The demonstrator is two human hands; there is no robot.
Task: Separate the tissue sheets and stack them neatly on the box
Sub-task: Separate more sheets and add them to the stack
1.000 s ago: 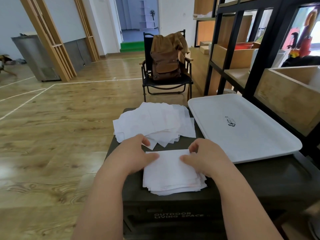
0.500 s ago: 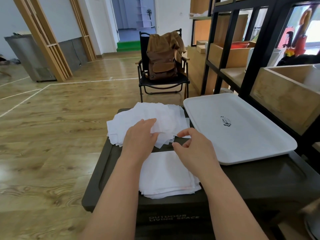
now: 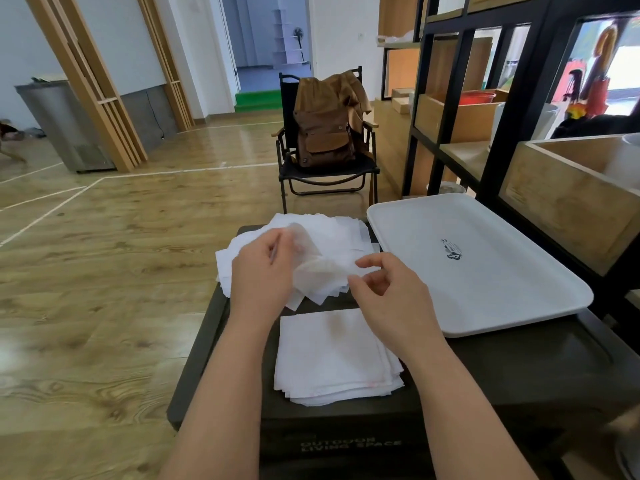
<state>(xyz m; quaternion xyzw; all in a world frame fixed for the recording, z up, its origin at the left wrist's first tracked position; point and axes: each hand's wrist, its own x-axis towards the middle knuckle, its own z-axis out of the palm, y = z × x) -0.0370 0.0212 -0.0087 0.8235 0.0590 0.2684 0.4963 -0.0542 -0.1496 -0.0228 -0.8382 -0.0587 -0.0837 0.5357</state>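
A loose pile of white tissue sheets lies at the far end of the dark box lid. Nearer to me on the lid sits a squarer stack of tissue sheets. One thin, see-through tissue sheet is lifted off the loose pile. My left hand holds its left side with curled fingers. My right hand pinches its right edge between thumb and forefinger. Both hands hover above the gap between pile and stack.
A white tray rests on the right part of the box lid. Black shelving with wooden crates stands close on the right. A folding chair with a brown backpack is beyond the box. Wooden floor lies to the left.
Both hands left the near stack and moved forward to the loose pile. They have lifted one sheet from it, which now hangs between them.
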